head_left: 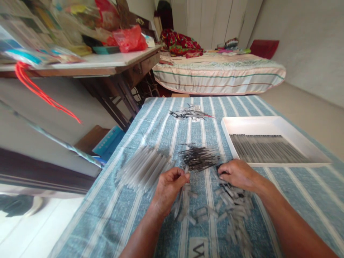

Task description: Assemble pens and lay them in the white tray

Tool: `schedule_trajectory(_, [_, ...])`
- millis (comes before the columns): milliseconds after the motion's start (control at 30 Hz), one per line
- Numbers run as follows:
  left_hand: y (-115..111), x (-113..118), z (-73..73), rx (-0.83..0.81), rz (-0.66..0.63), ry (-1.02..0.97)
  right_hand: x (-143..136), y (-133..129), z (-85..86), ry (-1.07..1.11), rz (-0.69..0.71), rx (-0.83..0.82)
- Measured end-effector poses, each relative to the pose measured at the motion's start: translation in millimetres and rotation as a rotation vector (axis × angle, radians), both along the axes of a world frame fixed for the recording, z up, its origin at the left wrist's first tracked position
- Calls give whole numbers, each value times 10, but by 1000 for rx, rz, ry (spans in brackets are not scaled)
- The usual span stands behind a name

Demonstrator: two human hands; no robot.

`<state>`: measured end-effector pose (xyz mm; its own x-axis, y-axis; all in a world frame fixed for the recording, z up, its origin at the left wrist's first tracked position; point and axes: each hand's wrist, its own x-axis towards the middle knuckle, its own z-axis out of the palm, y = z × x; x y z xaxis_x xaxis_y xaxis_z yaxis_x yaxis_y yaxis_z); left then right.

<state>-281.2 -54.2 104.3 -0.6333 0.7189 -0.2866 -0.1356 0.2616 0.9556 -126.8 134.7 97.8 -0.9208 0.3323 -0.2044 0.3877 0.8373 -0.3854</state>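
Grey plastic tube [180, 197]: slim, left of the white box [252, 126] and nearer the wearer; its long axis runs mostly away from the wearer, far end leaning slightly right, near end toward the lower left.
Hidden or blurred: the left thumb and fingers cover the tube's middle, and its near end is smeared, so whether it has a tip fitted cannot be told.
Left hand [170, 184]: left of the white box; thumb and forefinger pinched together on the tube, which shows a short stretch beyond the fingertips and a longer one on the near side.
Right hand [238, 173]: just off the white box's near left corner, fingers curled close at a small dark piece [218, 167]; whether they grip it cannot be told.
Small clear pieces [233, 203]: scattered on the near side of the white box, pointing every way, individual shapes blurred.
Dark thin rods [200, 158]: heaped just left of the white box, lying roughly crosswise.
Pale tubes [145, 166]: side by side, farther left of the white box, slanting.
Grey sticks [268, 149]: packed parallel inside the white box, dark ends toward its far wall.
Striped tablecloth [107, 215]: blue and white, beneath the white box; its near edge is cut off.
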Motion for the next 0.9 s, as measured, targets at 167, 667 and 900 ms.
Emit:
schedule_trajectory(167, [0,2,-39,1,-16,7,15,-15,52,-79,14,44])
schedule_trajectory(667, [4,22,-4,14,-20,-39,15,-72,84,-14,15,-38])
schedule_trajectory(900, [-2,14,38,86,48,-110,-26,-138,-4,201,-62,-312])
